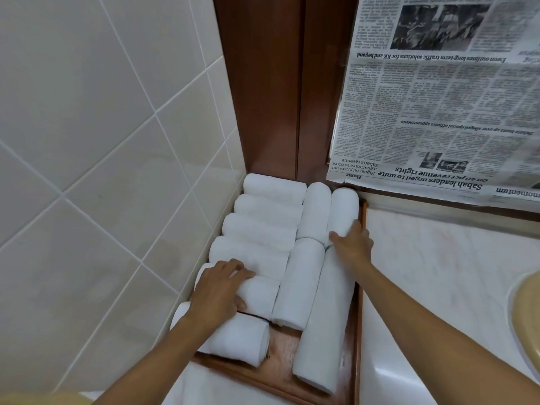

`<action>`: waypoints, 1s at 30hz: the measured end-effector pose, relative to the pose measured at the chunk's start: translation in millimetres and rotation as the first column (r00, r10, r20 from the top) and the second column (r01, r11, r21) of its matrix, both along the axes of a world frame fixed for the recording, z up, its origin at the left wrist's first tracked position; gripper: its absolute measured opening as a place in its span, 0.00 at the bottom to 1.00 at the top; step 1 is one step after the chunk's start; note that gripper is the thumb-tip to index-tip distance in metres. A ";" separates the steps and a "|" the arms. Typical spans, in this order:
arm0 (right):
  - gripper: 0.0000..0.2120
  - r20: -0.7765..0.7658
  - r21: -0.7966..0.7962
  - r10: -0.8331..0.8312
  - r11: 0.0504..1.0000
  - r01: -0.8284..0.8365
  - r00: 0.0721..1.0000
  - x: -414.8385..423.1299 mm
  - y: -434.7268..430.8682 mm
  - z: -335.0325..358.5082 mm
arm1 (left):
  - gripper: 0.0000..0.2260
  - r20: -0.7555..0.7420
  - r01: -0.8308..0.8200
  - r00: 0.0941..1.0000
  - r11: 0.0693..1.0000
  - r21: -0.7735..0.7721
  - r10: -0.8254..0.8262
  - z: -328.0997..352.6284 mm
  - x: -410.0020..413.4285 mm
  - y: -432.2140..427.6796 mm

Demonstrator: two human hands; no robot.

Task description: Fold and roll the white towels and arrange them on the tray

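Setting: pale marbled desk [438, 273] in a corner, with a tiled wall [102, 112] on the left, a brown wooden frame [263, 83] behind, and a sheet of newspaper [438, 97] hung upside down at the right.

Item 1: wooden tray [358, 317], pushed into the corner. Part of its near floor is bare.

Item 2: white towels, rolled, all on the tray. Six lie crosswise in a left column. Four lie lengthwise at the right, among them one long roll [324, 317] along the right rim.

Hands: well apart. The left hand [219, 287] is curled over the fifth crosswise roll [260, 296], with the thumb on its near side. The right hand [350, 244] lies with fairly straight fingers against the near end of the far right roll [344, 209], not clasping it.

Handling: probably light, soft and compressible, not fragile. A roll is likely to loosen if lifted by one end or by its loose edge. Best taken round the middle with the whole palm, or nudged sideways with flat fingers to close gaps.

Status: arrangement looks nearly complete, with tidying of the rows under way.
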State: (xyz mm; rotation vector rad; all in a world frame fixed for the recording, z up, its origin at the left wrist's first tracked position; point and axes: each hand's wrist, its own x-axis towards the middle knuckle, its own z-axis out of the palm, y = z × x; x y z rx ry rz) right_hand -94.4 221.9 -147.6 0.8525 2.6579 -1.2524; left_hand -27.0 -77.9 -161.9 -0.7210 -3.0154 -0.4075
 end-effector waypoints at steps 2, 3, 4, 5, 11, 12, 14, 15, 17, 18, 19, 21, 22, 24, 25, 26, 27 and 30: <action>0.33 -0.009 0.041 0.018 0.999 -0.018 1.000 -4.1 -5.5 -2.2 | 0.34 -0.010 -0.017 1.000 1.000 0.019 0.017 1.9 -11.9 6.1; 0.33 -0.009 0.044 0.030 0.999 -0.029 1.000 -5.2 -5.2 -3.7 | 0.34 -0.004 -0.038 0.999 0.999 0.029 0.038 3.1 -18.1 9.5; 0.33 -0.003 0.031 0.039 0.999 -0.039 0.999 -4.3 -2.8 -4.2 | 0.33 0.010 -0.050 0.999 0.998 0.035 0.050 3.6 -22.8 12.2; 0.33 0.000 0.003 0.047 0.999 -0.047 0.999 -2.1 0.7 -4.6 | 0.33 0.017 -0.050 0.999 0.998 0.041 0.049 3.1 -25.8 13.6; 0.30 -0.115 0.022 -0.012 1.000 0.015 0.993 68.3 -6.4 3.1 | 0.33 0.018 -0.121 0.993 0.990 0.069 0.120 -6.3 -5.0 6.0; 0.33 -0.122 0.039 -0.040 0.998 0.045 0.992 88.1 -13.5 6.0 | 0.31 0.001 -0.160 0.987 0.983 0.089 0.160 -7.1 4.6 4.9; 0.33 -0.115 0.013 -0.063 0.998 0.065 0.991 125.6 -26.4 6.4 | 0.23 -0.022 -0.208 0.976 0.958 0.195 0.217 -7.4 30.3 0.9; 0.33 -0.095 -0.009 -0.052 0.999 0.052 0.994 140.5 -31.6 2.6 | 0.18 -0.041 -0.203 0.974 0.942 0.266 0.222 -7.6 45.4 -2.4; 0.34 -0.043 -0.047 -0.023 0.999 0.021 0.999 162.1 -39.2 -7.9 | 0.17 -0.057 -0.171 0.978 0.926 0.336 0.202 -9.7 77.7 -11.3; 0.35 -0.025 -0.051 -0.003 0.999 0.002 1.000 168.5 -42.3 -12.7 | 0.18 -0.072 -0.148 0.981 0.933 0.327 0.180 -12.0 91.8 -16.1; 0.37 -0.010 -0.038 0.024 0.999 -0.025 1.000 172.6 -45.1 -16.7 | 0.20 -0.091 -0.126 0.983 0.947 0.296 0.159 -15.4 103.6 -21.1; 0.40 -0.012 0.012 0.064 0.998 -0.064 0.998 175.2 -49.7 -20.1 | 0.23 -0.117 -0.126 0.981 0.970 0.208 0.152 -24.7 116.7 -31.2; 0.40 -0.024 0.035 0.074 0.997 -0.073 0.997 174.6 -51.6 -20.1 | 0.24 -0.129 -0.148 0.976 0.972 0.182 0.173 -29.1 118.1 -35.5; 0.39 -0.035 0.062 0.088 0.994 -0.086 0.995 172.7 -55.1 -19.1 | 0.24 -0.152 -0.187 0.965 0.966 0.179 0.215 -35.0 112.9 -39.4; 0.39 -0.038 0.075 0.095 0.993 -0.092 0.995 171.6 -56.1 -20.0 | 0.27 -0.156 -0.194 0.962 0.964 0.182 0.223 -37.4 106.8 -40.1; 0.38 -0.042 0.087 0.101 0.991 -0.097 0.994 170.8 -56.8 -19.5 | 0.30 -0.147 -0.189 0.965 0.963 0.190 0.218 -38.5 99.5 -39.3; 0.38 -0.043 0.091 0.105 0.991 -0.101 0.994 169.9 -56.8 -19.7 | 0.32 -0.137 -0.172 0.970 0.964 0.204 0.202 -37.8 90.6 -37.9; 0.39 -0.048 0.063 0.106 0.993 -0.103 0.993 165.6 -56.0 -18.5 | 0.29 -0.145 -0.099 0.981 0.972 0.213 0.131 -32.9 63.0 -35.1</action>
